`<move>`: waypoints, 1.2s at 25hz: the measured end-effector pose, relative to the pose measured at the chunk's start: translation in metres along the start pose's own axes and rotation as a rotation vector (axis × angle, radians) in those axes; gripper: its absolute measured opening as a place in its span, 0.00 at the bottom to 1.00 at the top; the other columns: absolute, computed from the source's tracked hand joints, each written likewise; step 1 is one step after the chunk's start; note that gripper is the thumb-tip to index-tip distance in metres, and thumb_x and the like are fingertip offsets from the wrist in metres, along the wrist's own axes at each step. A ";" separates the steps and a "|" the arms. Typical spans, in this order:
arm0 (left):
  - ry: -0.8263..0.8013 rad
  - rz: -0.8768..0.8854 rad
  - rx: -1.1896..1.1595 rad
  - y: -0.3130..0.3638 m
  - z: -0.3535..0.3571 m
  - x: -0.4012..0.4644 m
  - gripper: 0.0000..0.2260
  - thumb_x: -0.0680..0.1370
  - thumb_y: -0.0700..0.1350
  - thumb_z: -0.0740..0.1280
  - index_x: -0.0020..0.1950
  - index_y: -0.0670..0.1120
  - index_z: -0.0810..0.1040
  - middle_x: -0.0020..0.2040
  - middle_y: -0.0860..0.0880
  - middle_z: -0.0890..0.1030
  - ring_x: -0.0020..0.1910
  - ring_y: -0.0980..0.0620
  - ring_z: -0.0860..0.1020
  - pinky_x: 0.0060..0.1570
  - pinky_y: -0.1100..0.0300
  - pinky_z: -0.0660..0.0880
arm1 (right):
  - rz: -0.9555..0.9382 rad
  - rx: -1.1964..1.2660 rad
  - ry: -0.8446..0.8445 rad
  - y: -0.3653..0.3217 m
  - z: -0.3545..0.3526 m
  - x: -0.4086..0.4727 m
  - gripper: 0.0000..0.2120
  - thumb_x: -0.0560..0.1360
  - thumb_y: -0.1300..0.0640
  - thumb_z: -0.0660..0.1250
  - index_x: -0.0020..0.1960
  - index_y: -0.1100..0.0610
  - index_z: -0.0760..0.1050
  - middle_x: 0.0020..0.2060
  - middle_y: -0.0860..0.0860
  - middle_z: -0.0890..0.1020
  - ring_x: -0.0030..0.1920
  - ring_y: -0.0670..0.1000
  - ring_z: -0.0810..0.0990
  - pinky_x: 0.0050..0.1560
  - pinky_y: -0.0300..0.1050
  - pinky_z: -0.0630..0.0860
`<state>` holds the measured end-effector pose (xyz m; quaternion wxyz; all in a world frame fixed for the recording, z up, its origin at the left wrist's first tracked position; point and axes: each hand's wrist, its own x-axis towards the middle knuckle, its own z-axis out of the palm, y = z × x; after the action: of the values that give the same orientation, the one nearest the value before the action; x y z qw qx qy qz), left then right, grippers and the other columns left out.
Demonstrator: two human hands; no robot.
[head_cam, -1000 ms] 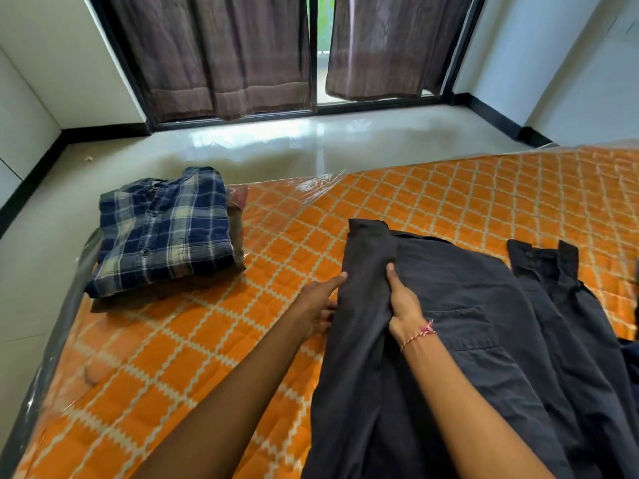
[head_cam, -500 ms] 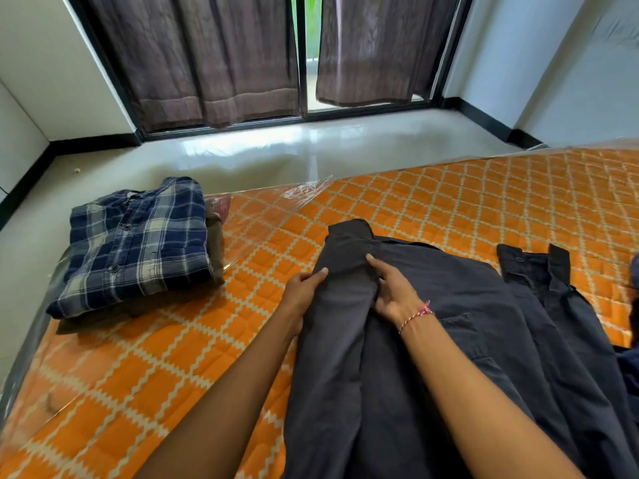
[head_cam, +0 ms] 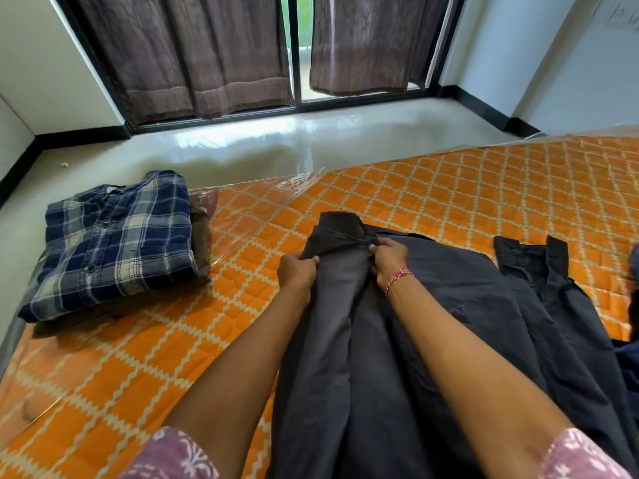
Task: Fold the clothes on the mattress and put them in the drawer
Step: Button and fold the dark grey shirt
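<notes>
1. The trousers [head_cam: 397, 340] lie on the mattress [head_cam: 449, 188], running toward its far edge.
2. The folded shirt [head_cam: 110, 243] sits left of the trousers, on a folded pile at the mattress's left corner.
3. A second garment [head_cam: 553, 295] lies just right of the trousers.
4. Both hands, left [head_cam: 295, 271] and right [head_cam: 389, 259], sit at the trousers' far end.
5. The curtains [head_cam: 207, 53] hang beyond the trousers, across the floor [head_cam: 276, 143].

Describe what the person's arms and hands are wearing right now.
Both forearms are bare. Short pinkish-mauve sleeves with a white floral print show at the bottom edge, the left sleeve and the right sleeve. The right hand has a red-and-white thread band at its wrist; the left hand wears nothing.
</notes>
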<state>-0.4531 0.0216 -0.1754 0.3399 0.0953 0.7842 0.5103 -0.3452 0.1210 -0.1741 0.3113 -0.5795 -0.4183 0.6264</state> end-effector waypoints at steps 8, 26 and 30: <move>0.036 0.137 0.250 -0.009 -0.022 -0.023 0.14 0.79 0.50 0.64 0.58 0.40 0.76 0.55 0.42 0.79 0.54 0.41 0.77 0.50 0.53 0.73 | 0.096 -0.470 -0.182 0.035 -0.039 -0.112 0.25 0.74 0.40 0.65 0.36 0.63 0.78 0.31 0.59 0.83 0.29 0.55 0.83 0.26 0.40 0.75; -0.114 0.675 1.206 -0.067 -0.017 -0.086 0.27 0.81 0.60 0.47 0.78 0.51 0.53 0.79 0.46 0.52 0.78 0.48 0.50 0.72 0.42 0.49 | -0.090 -0.648 0.028 0.057 -0.030 -0.158 0.15 0.77 0.51 0.64 0.60 0.59 0.74 0.58 0.60 0.79 0.59 0.60 0.77 0.53 0.46 0.72; -0.097 0.621 1.250 -0.077 -0.020 -0.079 0.34 0.78 0.68 0.45 0.79 0.53 0.44 0.79 0.48 0.42 0.78 0.50 0.41 0.72 0.42 0.40 | -0.037 -0.605 0.275 0.060 -0.046 -0.142 0.06 0.77 0.60 0.62 0.52 0.58 0.76 0.53 0.62 0.80 0.56 0.62 0.78 0.51 0.49 0.73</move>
<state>-0.3916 -0.0678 -0.2026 0.0944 0.5152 0.8512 0.0321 -0.2746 -0.0235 -0.1602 0.1902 -0.7171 -0.5498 0.3839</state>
